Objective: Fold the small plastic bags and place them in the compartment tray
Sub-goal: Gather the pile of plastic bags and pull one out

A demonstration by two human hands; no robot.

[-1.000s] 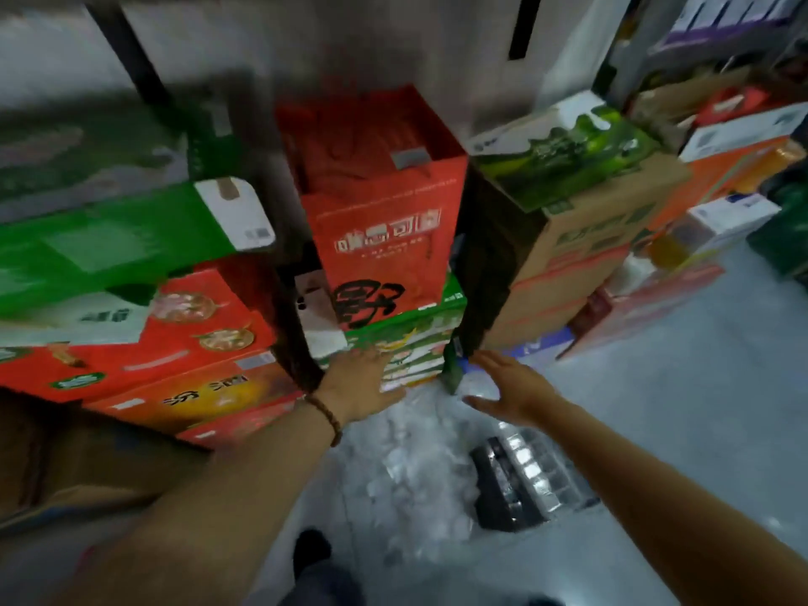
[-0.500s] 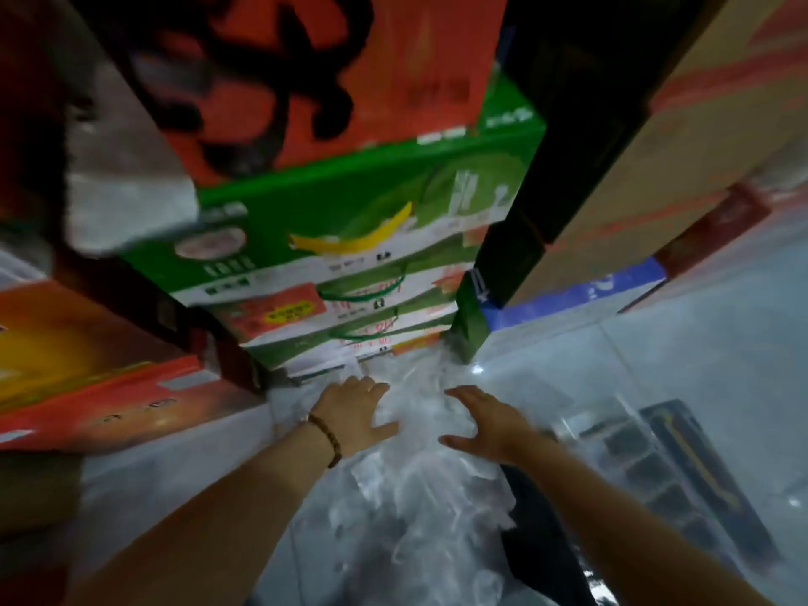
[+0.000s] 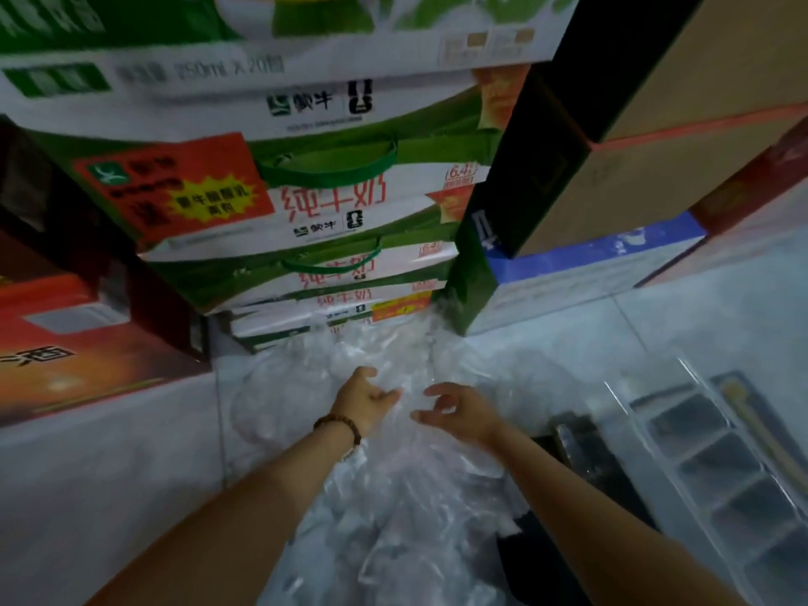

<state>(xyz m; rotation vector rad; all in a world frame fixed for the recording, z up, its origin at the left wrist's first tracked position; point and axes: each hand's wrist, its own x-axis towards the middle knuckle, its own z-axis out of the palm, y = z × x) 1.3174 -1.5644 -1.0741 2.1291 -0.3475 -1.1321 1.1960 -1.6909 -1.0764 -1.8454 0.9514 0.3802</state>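
Observation:
A heap of small clear plastic bags (image 3: 393,509) lies on the pale floor, running from the foot of the stacked cartons toward me. My left hand (image 3: 363,402), with a bead bracelet at the wrist, reaches over the heap's far part with loosely curled fingers. My right hand (image 3: 459,411) hovers just to its right, fingers bent and spread over the bags. Neither hand plainly holds a bag. The clear compartment tray (image 3: 717,465) lies on the floor at the right, its dark cells in rows.
Green and white milk cartons (image 3: 328,203) are stacked right behind the heap. Red boxes (image 3: 65,343) stand at the left, brown and blue cartons (image 3: 612,238) at the right. A dark object (image 3: 572,435) lies between heap and tray. Pale floor (image 3: 109,474) shows at the left.
My head has dropped closer to the floor and the cartons fill the view. Both hands came down from near the cartons onto the heap of bags, and their fingers have curled.

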